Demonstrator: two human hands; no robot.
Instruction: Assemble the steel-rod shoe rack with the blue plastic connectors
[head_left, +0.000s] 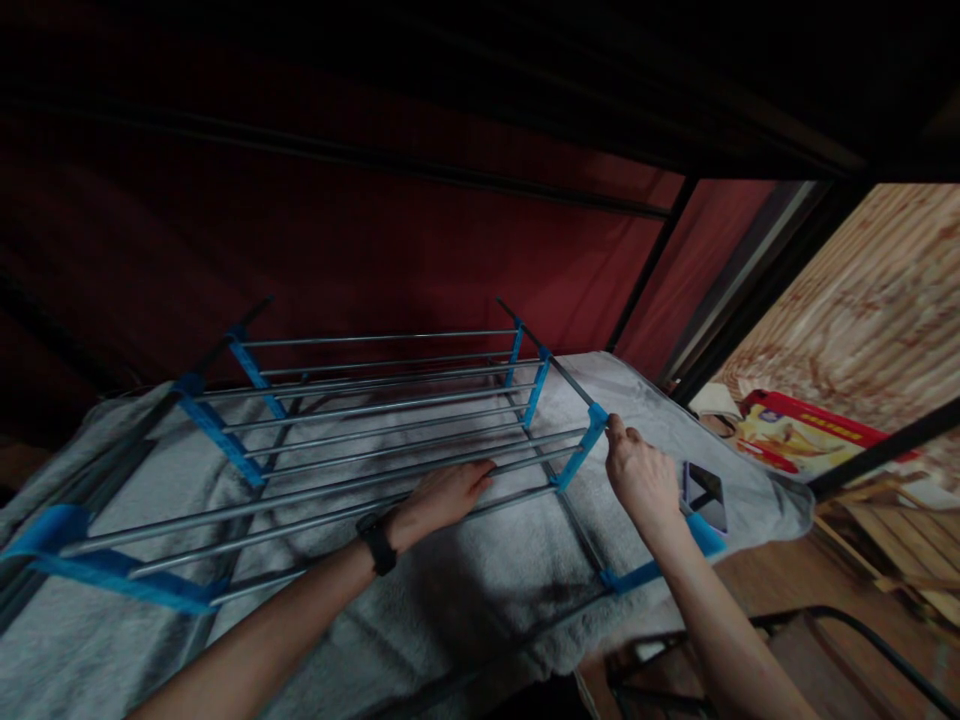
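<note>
A rack of thin grey metal rods with blue plastic connectors lies on its side on a grey blanket. My left hand, with a black band at the wrist, reaches over the near rods; its fingers curl around one of them. At the rack's right end, my right hand is closed on the side pole, just beyond a blue connector. That hand hides part of the pole. Another blue connector shows partly behind my right forearm.
A phone lies on the blanket, right of my right hand. Dark red cloth hangs behind the rack. Black frame posts stand at the right. Beyond them are a red and yellow box, a wooden slatted piece and a chair.
</note>
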